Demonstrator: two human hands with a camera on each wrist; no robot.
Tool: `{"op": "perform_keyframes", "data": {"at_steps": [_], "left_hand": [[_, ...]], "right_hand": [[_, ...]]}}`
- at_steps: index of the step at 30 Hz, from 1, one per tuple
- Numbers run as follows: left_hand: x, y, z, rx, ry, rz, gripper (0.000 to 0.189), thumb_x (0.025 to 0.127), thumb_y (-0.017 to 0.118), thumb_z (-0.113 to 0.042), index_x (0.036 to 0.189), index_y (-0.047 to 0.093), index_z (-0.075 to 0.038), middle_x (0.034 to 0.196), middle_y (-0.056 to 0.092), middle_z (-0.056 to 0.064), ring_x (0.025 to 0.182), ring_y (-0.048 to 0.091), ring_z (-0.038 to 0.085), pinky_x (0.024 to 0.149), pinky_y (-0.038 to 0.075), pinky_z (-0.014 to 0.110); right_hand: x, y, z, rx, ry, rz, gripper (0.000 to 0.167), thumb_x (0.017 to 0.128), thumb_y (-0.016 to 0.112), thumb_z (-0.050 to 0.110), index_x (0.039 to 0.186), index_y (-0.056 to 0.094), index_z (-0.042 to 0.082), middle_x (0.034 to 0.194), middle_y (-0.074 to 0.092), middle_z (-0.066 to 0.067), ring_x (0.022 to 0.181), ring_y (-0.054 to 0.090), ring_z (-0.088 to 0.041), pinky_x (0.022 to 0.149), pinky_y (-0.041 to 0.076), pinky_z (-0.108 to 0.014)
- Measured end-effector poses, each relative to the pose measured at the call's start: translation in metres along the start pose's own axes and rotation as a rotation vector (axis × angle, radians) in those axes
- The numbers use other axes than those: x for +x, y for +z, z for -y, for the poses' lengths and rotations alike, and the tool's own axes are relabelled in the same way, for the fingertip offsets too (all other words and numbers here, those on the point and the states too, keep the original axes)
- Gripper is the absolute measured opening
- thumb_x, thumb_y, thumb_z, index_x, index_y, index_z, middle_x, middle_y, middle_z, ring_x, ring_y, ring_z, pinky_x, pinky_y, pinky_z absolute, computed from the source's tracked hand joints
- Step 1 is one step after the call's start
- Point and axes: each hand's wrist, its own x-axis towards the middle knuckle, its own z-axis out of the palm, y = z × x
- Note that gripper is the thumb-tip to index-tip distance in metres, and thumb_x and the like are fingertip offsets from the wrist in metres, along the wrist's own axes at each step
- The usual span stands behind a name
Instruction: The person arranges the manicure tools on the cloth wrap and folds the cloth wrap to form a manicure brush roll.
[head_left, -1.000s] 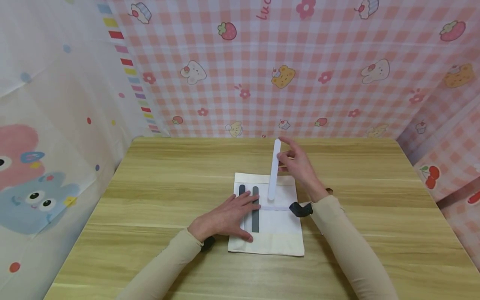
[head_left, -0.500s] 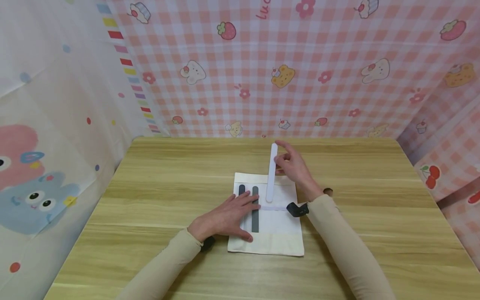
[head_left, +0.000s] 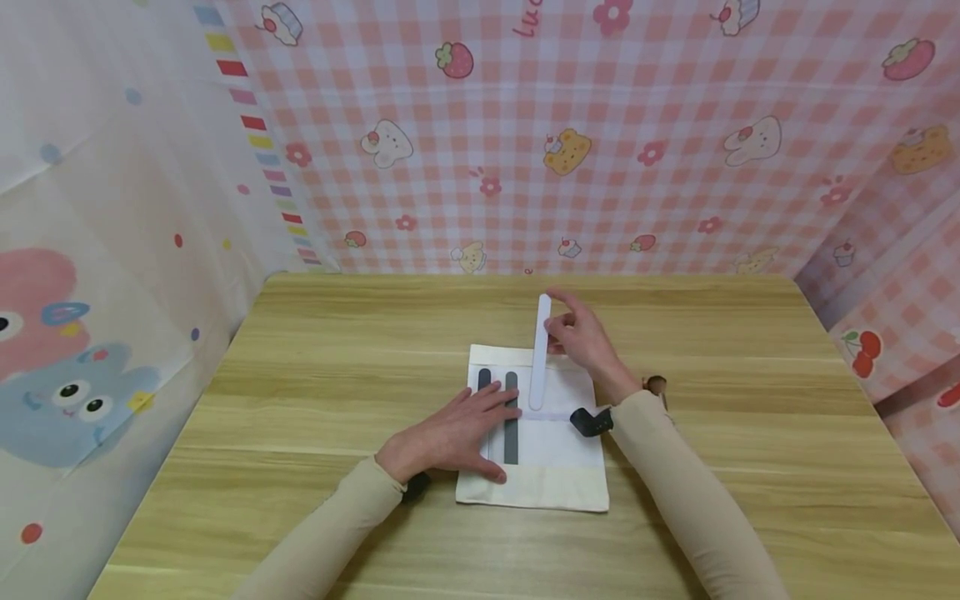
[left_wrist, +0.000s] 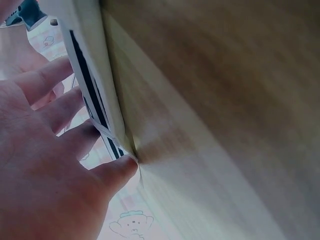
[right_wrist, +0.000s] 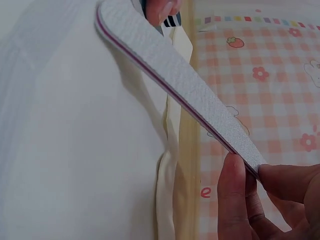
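Note:
In the head view my right hand (head_left: 587, 340) pinches a white nail file (head_left: 539, 354) by its upper part, index finger reaching along to the top end. The lower end overlaps the white inside of a cream cloth pouch (head_left: 555, 489), just above a pale band (head_left: 546, 416) running across it. Up close in the right wrist view, the nail file (right_wrist: 185, 90) has a grainy face and a pink core. My left hand (head_left: 453, 429) rests spread on the pouch's left side, partly covering a black file (head_left: 484, 379) and a dark grey file (head_left: 512, 442).
The pouch lies on a wood-grain table (head_left: 337, 350). A pink checked cloth (head_left: 487, 217) hangs behind the table's back edge, and a white patterned cloth (head_left: 150, 250) hangs at the left. A black wrist mount (head_left: 592, 422) on the right arm overlaps the pouch's right edge.
My right hand has moved the white nail file a little left and toward me, its lower end now nearer the pale band. The left hand and pouch have stayed put.

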Motion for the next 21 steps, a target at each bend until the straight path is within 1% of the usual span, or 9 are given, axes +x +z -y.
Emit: {"op": "perform_keyframes", "data": {"at_steps": [3, 12, 21], "left_hand": [[0.0002, 0.0004, 0.0001, -0.003, 0.003, -0.003, 0.092, 0.081, 0.085, -0.054, 0.157, 0.047, -0.018, 0.171, 0.025, 0.001, 0.159, 0.013, 0.026, 0.125, 0.017, 0.057], [-0.0001, 0.0001, -0.0001, 0.003, 0.004, -0.002, 0.091, 0.082, 0.085, -0.055, 0.157, 0.046, -0.019, 0.171, 0.025, 0.000, 0.159, 0.013, 0.025, 0.125, 0.018, 0.057], [-0.0014, -0.0007, -0.0013, -0.007, 0.011, -0.020, 0.091, 0.082, 0.085, -0.054, 0.155, 0.048, -0.017, 0.170, 0.027, 0.002, 0.158, 0.016, 0.028, 0.124, 0.018, 0.058]], "right_hand": [[-0.0003, 0.0013, -0.0017, -0.001, -0.002, 0.002, 0.055, 0.108, 0.055, 0.012, 0.160, 0.039, 0.021, 0.114, 0.062, -0.021, 0.090, 0.066, -0.029, 0.082, 0.061, -0.043], [-0.0016, 0.0027, -0.0051, -0.011, -0.006, 0.024, 0.055, 0.108, 0.055, 0.011, 0.160, 0.039, 0.015, 0.108, 0.062, -0.021, 0.084, 0.064, -0.027, 0.074, 0.061, -0.034], [-0.0022, 0.0038, -0.0101, -0.047, 0.019, 0.055, 0.053, 0.109, 0.053, 0.012, 0.160, 0.038, 0.014, 0.107, 0.062, -0.020, 0.080, 0.064, -0.025, 0.072, 0.060, -0.031]]}}
